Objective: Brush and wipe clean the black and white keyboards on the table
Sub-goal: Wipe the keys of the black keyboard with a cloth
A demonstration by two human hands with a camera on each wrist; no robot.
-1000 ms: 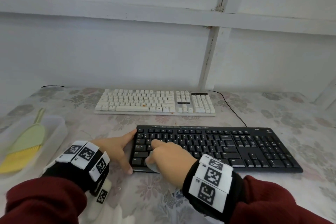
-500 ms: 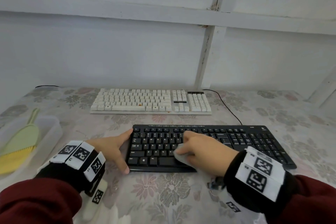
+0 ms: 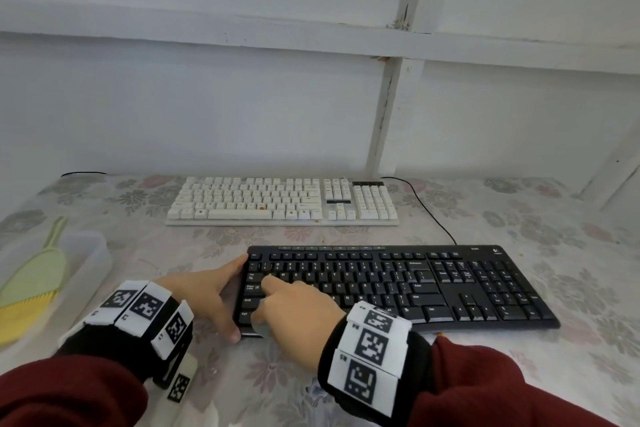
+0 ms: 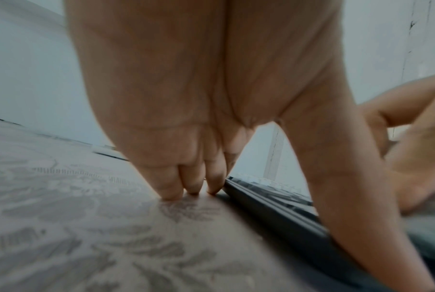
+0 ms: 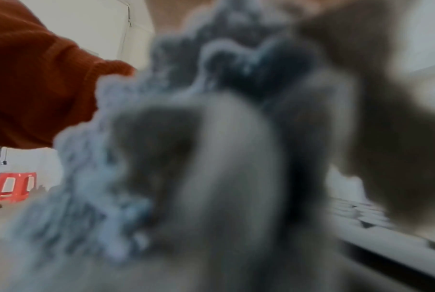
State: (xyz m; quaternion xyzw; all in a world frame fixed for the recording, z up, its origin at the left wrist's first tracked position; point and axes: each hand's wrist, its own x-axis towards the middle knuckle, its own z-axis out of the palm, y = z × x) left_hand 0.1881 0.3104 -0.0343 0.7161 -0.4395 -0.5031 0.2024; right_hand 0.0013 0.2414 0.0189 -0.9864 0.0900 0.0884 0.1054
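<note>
The step in hand looks like wiping the flat black plastic keyboard [image 3: 398,288], which lies on the flower-patterned table cover [image 3: 294,388] nearest the person, with the cream-white keyboard [image 3: 282,201] just behind it and apart from it. To do it well, the pale grey fluffy cloth [image 5: 106,158] wants firm, even strokes along each row of keys, with the board kept from sliding, and light enough pressure that no keycap lifts.

The right hand [image 3: 298,312] lies over the left end of the black keyboard, its fingers curled round the bunched cloth and one finger stretched toward the upper letter rows. Only a grey edge of cloth shows under the palm in the head view, and the right wrist view is too blurred to say how much of it touches the keys.

The left hand [image 3: 204,291] braces the board's left edge: fingers fairly straight, tips pressed on the table cover against the near corner, thumb reaching to the far corner (a sound brace). A green-handled brush with yellow bristles [image 3: 31,291] rests in a clear plastic tray [image 3: 100,253] well to the left, untouched
</note>
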